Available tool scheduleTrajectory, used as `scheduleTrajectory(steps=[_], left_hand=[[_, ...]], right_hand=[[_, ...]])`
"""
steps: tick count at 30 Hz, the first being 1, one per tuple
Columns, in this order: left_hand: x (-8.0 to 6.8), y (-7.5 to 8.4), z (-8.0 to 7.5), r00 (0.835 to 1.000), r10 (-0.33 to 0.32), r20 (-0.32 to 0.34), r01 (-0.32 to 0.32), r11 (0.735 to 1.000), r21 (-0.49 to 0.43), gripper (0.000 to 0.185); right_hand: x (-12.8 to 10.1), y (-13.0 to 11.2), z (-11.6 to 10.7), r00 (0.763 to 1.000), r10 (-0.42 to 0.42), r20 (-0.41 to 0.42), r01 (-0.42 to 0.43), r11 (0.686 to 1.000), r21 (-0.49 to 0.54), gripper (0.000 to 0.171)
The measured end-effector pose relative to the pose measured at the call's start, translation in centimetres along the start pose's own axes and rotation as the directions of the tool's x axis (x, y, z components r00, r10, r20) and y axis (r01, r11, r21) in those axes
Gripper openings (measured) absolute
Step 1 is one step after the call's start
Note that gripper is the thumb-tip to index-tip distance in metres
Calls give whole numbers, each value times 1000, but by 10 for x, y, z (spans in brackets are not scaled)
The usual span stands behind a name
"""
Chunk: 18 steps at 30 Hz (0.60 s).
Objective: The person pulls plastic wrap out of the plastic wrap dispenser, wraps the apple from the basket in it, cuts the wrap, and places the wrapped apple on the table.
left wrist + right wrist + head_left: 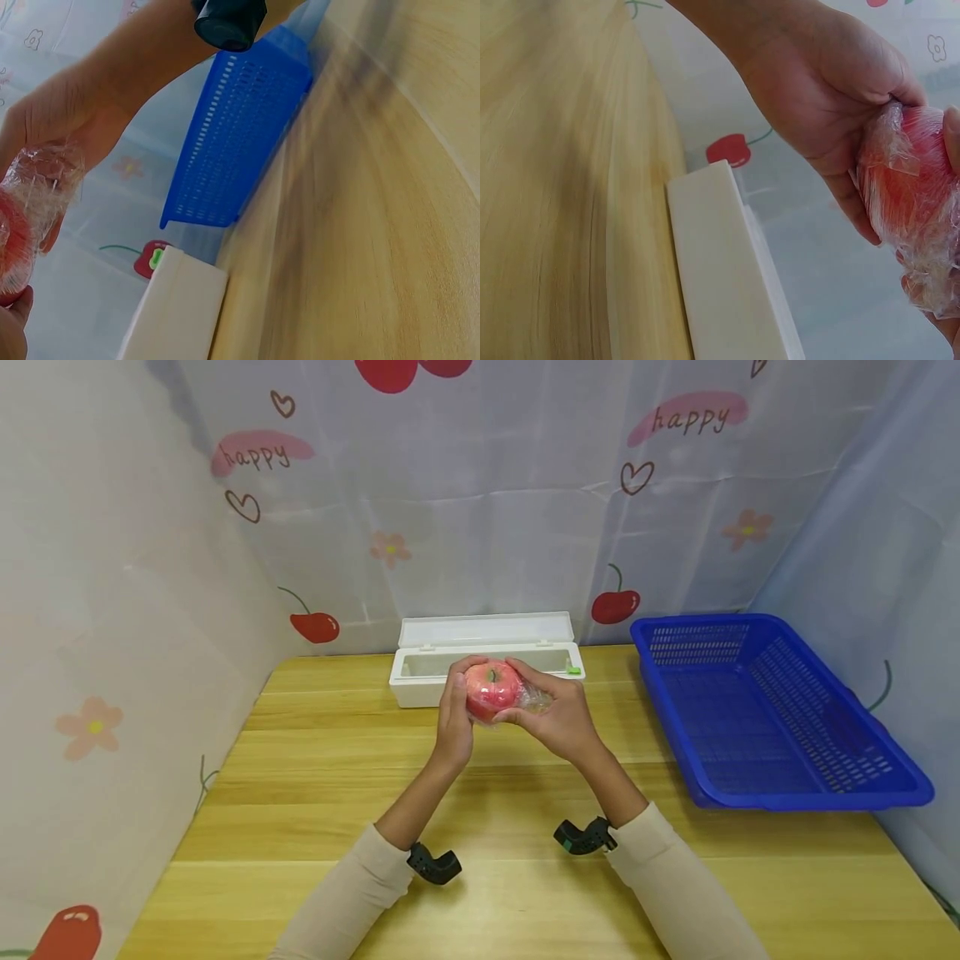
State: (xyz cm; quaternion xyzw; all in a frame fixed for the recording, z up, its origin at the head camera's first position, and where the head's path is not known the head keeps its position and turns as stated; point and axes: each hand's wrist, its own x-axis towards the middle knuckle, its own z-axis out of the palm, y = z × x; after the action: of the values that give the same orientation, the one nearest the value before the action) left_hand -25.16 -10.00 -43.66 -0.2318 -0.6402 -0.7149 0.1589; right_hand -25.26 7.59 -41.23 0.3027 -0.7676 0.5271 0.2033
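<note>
Both hands hold a red apple (491, 687) above the table, its stem facing up. Shiny cling film (535, 697) covers the fruit and bunches at its right side; in the right wrist view crumpled film (930, 274) also gathers under the apple (900, 195). The left hand (455, 714) cups the apple from the left, fingers along its side. From the right, the right hand (561, 714) grips with thumb in front and fingers behind, over the bunched film. Just behind the hands stands a long white box (416, 693) with its lid (487, 628) raised.
A small green piece (573, 671) sits at the box's right end. On the right of the wooden table (480, 860) lies a large blue plastic basket (738, 693). Printed curtains (495, 493) close off the back and sides. Each wrist wears a black camera mount (435, 865).
</note>
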Motion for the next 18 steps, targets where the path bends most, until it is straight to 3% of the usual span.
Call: scheduleTrajectory(steps=[5,11,18], left_hand=[[0,-1,-2,1000,0,3,0,1000,-19,48],[4,-4,-3,999,42,25,-39,994,-106,53],[3,-3,-5,999,26,32,-24,997,-75,49]], right_hand=[[0,0,-1,1000,-5,20,5,1000,-6,73],[-1,1,-2,999,-6,36,7,1000,-22,75],[-1,2,-2,999,-20,39,21,1000,-15,76]])
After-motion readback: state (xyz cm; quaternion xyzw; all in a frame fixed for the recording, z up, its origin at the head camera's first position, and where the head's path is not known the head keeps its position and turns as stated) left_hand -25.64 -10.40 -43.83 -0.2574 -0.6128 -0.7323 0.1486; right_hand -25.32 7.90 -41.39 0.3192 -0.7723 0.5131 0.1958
